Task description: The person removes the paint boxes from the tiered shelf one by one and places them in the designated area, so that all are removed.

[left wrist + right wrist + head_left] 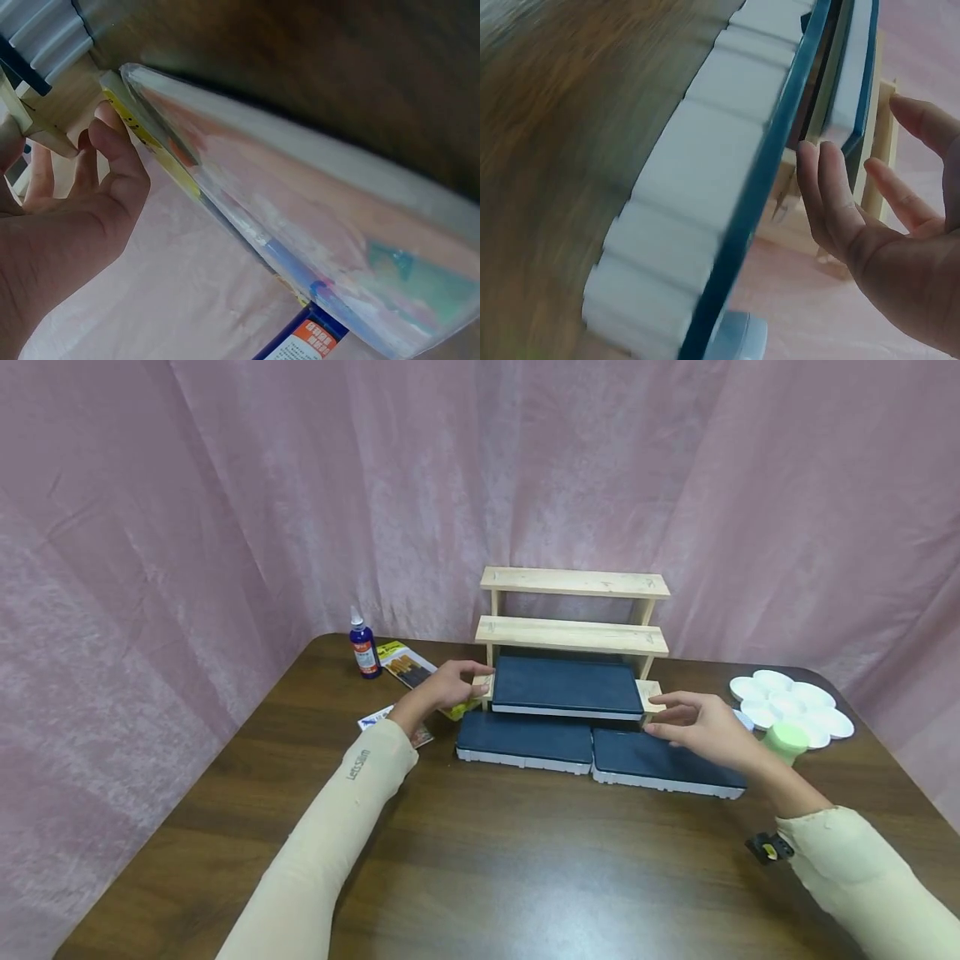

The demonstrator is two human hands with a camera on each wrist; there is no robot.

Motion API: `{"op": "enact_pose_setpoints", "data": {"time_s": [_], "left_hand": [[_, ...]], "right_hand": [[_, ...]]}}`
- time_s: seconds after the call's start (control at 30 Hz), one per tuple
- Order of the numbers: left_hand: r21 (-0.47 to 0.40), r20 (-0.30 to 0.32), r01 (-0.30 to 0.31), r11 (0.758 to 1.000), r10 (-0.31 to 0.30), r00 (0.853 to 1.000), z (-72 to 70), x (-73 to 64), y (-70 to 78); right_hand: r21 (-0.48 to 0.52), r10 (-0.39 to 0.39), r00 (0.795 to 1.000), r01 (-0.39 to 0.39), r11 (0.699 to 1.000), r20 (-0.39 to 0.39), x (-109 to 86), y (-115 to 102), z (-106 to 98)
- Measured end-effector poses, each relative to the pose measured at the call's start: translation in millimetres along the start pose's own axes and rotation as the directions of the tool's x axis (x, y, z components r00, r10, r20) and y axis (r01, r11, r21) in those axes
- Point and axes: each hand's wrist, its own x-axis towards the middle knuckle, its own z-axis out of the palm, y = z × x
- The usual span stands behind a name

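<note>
A stepped wooden rack (pixel 570 633) stands at the back of the table. On its lowest step lies a dark-blue-lidded white box (pixel 566 687). My left hand (pixel 452 685) is at the left end of that step, and in the left wrist view its thumb and fingers pinch the pale wooden edge (pixel 52 139). By the step's right end is my right hand (pixel 697 724), thumb and fingers spread around the corner with nothing held between them. Two more boxes lie in front of the rack, a left one (pixel 525 739) and a right one (pixel 660 760), the latter partly under my right hand.
A blue spray bottle (pixel 363 647) and a packet of brushes (pixel 408 667) lie left of the rack, near a flat printed packet (pixel 378 717). At right are a white flower-shaped palette (pixel 780 702) and a light green cup (pixel 787 739). Pink curtain (pixel 420 510) hangs behind.
</note>
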Motion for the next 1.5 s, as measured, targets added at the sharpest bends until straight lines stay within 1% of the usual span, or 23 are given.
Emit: {"op": "enact_pose_setpoints", "data": {"time_s": [0.1, 0.23, 0.43, 0.57, 0.73, 0.83, 0.93, 1.0, 1.07, 1.2, 1.37, 1.5], "left_hand": [[-0.004, -0.002, -0.001, 1.000, 0.001, 1.000, 0.0, 0.6, -0.2], [0.007, -0.008, -0.025, 1.000, 0.025, 1.000, 0.2, 1.2, -1.5], [0.046, -0.018, -0.075, 0.996, 0.076, 0.997, -1.5, 3.7, -4.6], [0.056, -0.026, -0.099, 0.994, 0.101, 0.995, -4.5, 3.3, -2.8], [0.079, -0.025, -0.113, 0.990, 0.115, 0.993, -6.6, 1.4, 2.3], [0.079, -0.022, -0.123, 0.989, 0.125, 0.992, -6.3, 0.2, 5.2], [0.087, -0.024, -0.117, 0.989, 0.120, 0.993, -5.7, 0.8, 5.6], [0.095, -0.025, -0.111, 0.989, 0.114, 0.993, -5.5, 1.6, 5.3], [0.097, -0.027, -0.107, 0.990, 0.110, 0.994, -6.0, 2.8, 3.6], [0.090, -0.027, -0.113, 0.989, 0.116, 0.993, -6.8, 4.5, 1.4], [0.083, -0.023, -0.104, 0.991, 0.107, 0.994, -6.8, 5.4, 1.1], [0.075, -0.023, -0.100, 0.992, 0.102, 0.994, -6.6, 5.8, 0.8]], "right_hand": [[0.054, 0.012, 1.000, -0.013, 0.998, 0.019, 4.7, -2, 5], [0.118, 0.047, 0.998, -0.050, 0.992, 0.032, 10.3, -5, 12], [0.098, 0.111, 0.994, -0.112, 0.989, 0.014, 18.3, -8, 19], [0.149, 0.144, 0.989, -0.144, 0.978, 0.011, 21.9, -9, 19], [0.247, 0.151, 0.988, -0.156, 0.956, 0.039, 21.7, -11, 21], [0.305, 0.160, 0.986, -0.169, 0.937, 0.056, 21.0, -12, 23], [0.352, 0.178, 0.981, -0.195, 0.916, 0.082, 20.7, -11, 26], [0.373, 0.189, 0.977, -0.214, 0.903, 0.103, 20.9, -10, 28], [0.382, 0.195, 0.974, -0.223, 0.897, 0.112, 21.8, -9, 30], [0.359, 0.186, 0.980, -0.200, 0.912, 0.072, 24.0, -7, 33], [0.354, 0.128, 0.992, -0.118, 0.928, -0.006, 23.7, -7, 37], [0.332, 0.092, 0.994, -0.069, 0.941, -0.054, 23.4, -8, 39]]}}
